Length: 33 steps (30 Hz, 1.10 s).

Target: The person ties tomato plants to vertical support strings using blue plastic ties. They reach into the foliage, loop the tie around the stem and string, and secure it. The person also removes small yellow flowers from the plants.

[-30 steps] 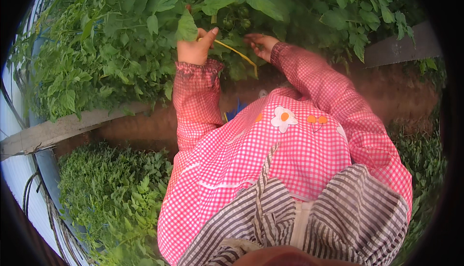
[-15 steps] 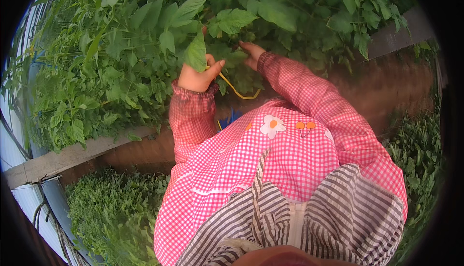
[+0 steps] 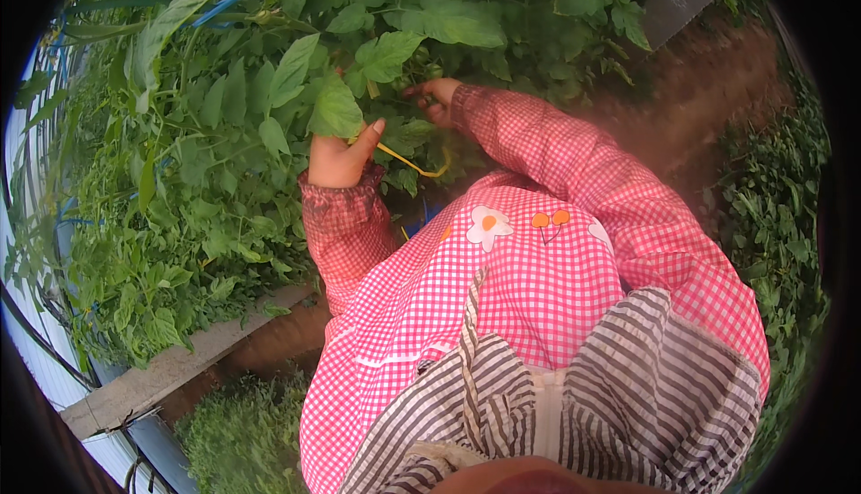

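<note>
My left hand (image 3: pixel 339 160) is closed around a yellow strip (image 3: pixel 408 161), its thumb up and most of its fingers behind a broad leaf (image 3: pixel 336 108). The strip's loose end hangs to the right and bends upward. My right hand (image 3: pixel 437 99) reaches into the leafy plants, which look like tomato plants (image 3: pixel 448 23). Its fingers are curled together beside the stems, partly in shade, and what they pinch is too small to tell.
A grey concrete edge (image 3: pixel 193 355) runs along the lower left, with another grey slab (image 3: pixel 691 0) at the upper right. Brown soil (image 3: pixel 708 90) and low plants (image 3: pixel 776 198) lie to the right. Blue strips (image 3: pixel 423 219) show beside my apron; a blue tie (image 3: pixel 218 9) hangs among the leaves.
The view has turned and shifted, so both hands appear farther left. My left hand still has the yellow strip, and my right hand stays among the stems.
</note>
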Available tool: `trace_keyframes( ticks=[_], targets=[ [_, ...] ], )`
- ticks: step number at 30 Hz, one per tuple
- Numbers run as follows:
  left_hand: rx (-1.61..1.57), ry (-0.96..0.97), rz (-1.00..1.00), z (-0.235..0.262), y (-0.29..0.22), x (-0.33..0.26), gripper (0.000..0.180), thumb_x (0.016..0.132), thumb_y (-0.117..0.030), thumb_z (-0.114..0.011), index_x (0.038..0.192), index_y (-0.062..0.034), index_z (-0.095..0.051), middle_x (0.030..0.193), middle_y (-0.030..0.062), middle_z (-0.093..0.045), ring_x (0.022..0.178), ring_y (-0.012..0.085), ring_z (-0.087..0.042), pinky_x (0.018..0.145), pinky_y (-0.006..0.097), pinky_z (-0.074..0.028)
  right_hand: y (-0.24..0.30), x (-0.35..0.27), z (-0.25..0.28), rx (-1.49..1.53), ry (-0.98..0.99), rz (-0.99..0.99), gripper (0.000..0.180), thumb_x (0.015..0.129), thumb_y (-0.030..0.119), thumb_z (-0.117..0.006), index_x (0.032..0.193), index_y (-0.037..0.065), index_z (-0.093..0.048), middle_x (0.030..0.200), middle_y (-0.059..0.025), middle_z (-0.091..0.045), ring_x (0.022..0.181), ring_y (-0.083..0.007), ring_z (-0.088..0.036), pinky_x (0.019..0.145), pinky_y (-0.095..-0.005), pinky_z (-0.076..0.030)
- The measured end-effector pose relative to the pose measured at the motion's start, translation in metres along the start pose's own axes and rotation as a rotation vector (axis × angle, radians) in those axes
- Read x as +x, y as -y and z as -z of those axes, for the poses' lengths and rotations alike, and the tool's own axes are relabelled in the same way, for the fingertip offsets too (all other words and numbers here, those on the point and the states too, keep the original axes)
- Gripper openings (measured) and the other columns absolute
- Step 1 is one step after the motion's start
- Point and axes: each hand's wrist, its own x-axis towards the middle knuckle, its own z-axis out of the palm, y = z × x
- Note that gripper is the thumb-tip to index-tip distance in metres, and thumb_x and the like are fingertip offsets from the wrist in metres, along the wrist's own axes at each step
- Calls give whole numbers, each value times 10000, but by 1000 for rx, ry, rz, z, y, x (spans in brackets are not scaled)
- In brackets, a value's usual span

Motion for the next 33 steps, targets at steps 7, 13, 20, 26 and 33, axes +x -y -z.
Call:
trace_keyframes(
  ticks=[7,13,20,26,33],
  targets=[
    [29,-36,29,-4,-5,-3,691,814,66,-606,1421,-32,-290,618,-44,-460,528,46,-394,488,189,-316,14,-44,-4,-31,-86,-180,211,910,194,-450,1013,107,-612,673,19,-526,464,-59,-416,371,-184,-310],
    [-51,132,108,-28,39,-10,302,839,97,-510,1118,21,-597,1078,82,-642,864,129,-581,759,250,-465,27,-141,58,-246,-106,78,168,892,217,-554,985,88,-608,768,-22,-613,588,-92,-556,452,-209,-435],
    [443,464,45,-105,77,-19,280,815,-82,-646,1080,9,-636,1190,163,-596,1096,268,-576,927,326,-449,-1,-178,91,-194,-297,71,249,891,79,-508,1121,48,-599,974,-91,-660,772,-125,-616,575,-238,-518],
    [470,737,19,-160,88,-18,305,746,-135,-650,1040,-54,-648,1055,149,-619,992,308,-592,866,359,-478,8,-182,97,-168,-183,149,217,877,64,-513,1074,33,-599,938,-89,-659,783,-123,-616,615,-232,-541],
    [472,639,-148,-157,72,-22,244,720,-72,-655,961,-39,-640,969,131,-605,933,306,-596,795,361,-486,10,-212,104,-213,-210,147,229,849,162,-663,1036,61,-577,915,-44,-631,765,-117,-607,612,-251,-510]
  ],
)
